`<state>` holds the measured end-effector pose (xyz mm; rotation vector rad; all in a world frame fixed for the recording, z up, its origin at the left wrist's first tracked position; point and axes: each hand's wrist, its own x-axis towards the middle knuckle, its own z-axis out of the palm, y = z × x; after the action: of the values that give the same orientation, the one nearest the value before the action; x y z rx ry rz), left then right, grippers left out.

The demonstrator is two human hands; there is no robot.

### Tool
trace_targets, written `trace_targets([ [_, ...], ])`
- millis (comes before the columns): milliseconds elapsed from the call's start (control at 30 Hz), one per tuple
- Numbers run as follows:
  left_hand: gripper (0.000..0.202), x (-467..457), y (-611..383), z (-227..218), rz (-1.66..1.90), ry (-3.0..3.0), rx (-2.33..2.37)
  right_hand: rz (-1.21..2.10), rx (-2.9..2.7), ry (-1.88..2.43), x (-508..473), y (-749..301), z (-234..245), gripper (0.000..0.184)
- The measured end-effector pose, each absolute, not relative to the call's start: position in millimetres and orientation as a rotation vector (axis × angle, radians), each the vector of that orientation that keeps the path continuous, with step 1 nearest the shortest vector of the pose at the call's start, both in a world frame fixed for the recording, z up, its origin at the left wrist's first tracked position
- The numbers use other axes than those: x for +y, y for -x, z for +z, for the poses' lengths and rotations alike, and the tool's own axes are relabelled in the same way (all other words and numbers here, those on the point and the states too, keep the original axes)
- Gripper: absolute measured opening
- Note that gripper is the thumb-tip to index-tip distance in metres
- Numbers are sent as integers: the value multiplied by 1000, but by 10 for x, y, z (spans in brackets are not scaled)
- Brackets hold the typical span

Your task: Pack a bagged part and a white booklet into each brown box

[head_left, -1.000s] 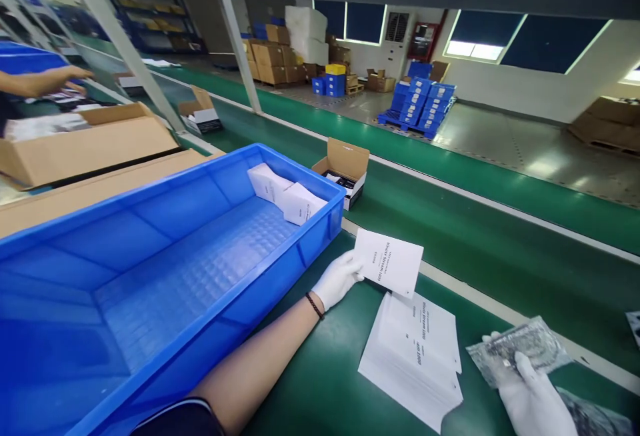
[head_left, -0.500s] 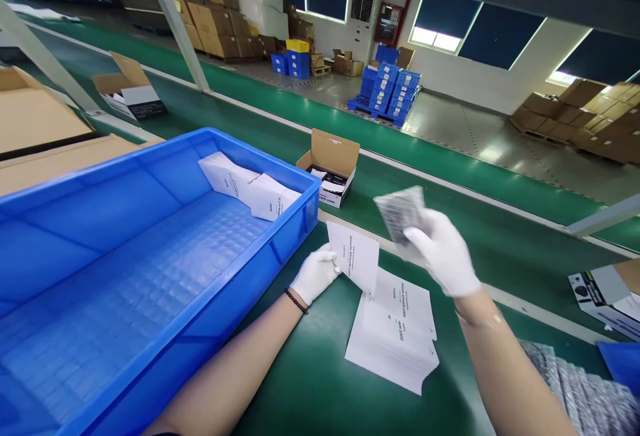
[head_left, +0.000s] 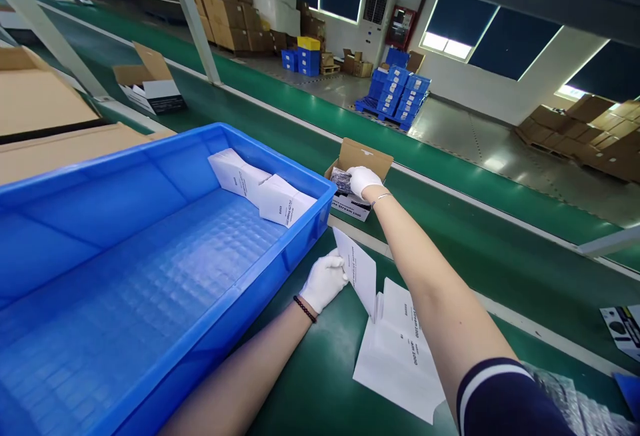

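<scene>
My left hand point(head_left: 325, 281), in a white glove, pinches the edge of a white printed booklet point(head_left: 358, 269) and holds it up beside the blue bin. My right hand point(head_left: 364, 181), gloved too, is at the opening of a small open carton point(head_left: 367, 153), its fingers on a plastic-wrapped packet point(head_left: 342, 179) that is inside the carton's mouth. Dark contents of the carton are partly hidden by this hand. Below the held booklet lies a stack of booklets point(head_left: 395, 363) on the green table, partly covered by my right forearm.
A large blue bin point(head_left: 300, 249) fills the left side, with booklet stacks point(head_left: 240, 176) in its far corner. Another open carton point(head_left: 150, 86) stands on the belt at left, and a printed carton point(head_left: 623, 329) at right. Bubble-wrapped packets point(head_left: 575, 396) lie at lower right.
My right hand has moved left and forward with the packet, from above the booklet stack to inside the open carton. The left hand keeps the booklet, now turned more edge-on.
</scene>
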<state>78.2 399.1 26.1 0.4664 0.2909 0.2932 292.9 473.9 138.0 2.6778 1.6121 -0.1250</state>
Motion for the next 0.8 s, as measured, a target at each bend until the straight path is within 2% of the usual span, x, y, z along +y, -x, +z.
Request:
trace_targets([
  [100, 27, 3996, -784, 252, 294, -450, 296, -117, 1547, -2681, 4708, -3006, 1220, 30],
  [233, 31, 3997, -820, 231, 320, -375, 317, 10, 1530, -2713, 4595, -3066, 1107, 40],
  [367, 34, 3983, -855, 232, 360, -387, 342, -292, 1685, -2610, 4479, -3120, 1065, 37],
  [467, 36, 3960, -871, 258, 412, -494, 389, -380, 1740, -2587, 4289, -3193, 1192, 38],
  [533, 40, 3944, -881, 275, 455, -545, 435, -295, 1792, -2681, 4059, -3181, 1349, 44],
  [600, 45, 3934, -892, 283, 483, -564, 469, -74, 1896, -2799, 3762, -3045, 1476, 49],
  [667, 49, 3930, -897, 283, 491, -583, 474, 121, 2103, -2660, 3455, -2780, 1496, 51],
  [733, 52, 3933, -893, 276, 488, -598, 441, 180, 2255, -2269, 3210, -2466, 1405, 54],
  [800, 54, 3942, -878, 264, 475, -594, 396, 183, 2246, -2008, 3078, -2234, 1278, 45],
])
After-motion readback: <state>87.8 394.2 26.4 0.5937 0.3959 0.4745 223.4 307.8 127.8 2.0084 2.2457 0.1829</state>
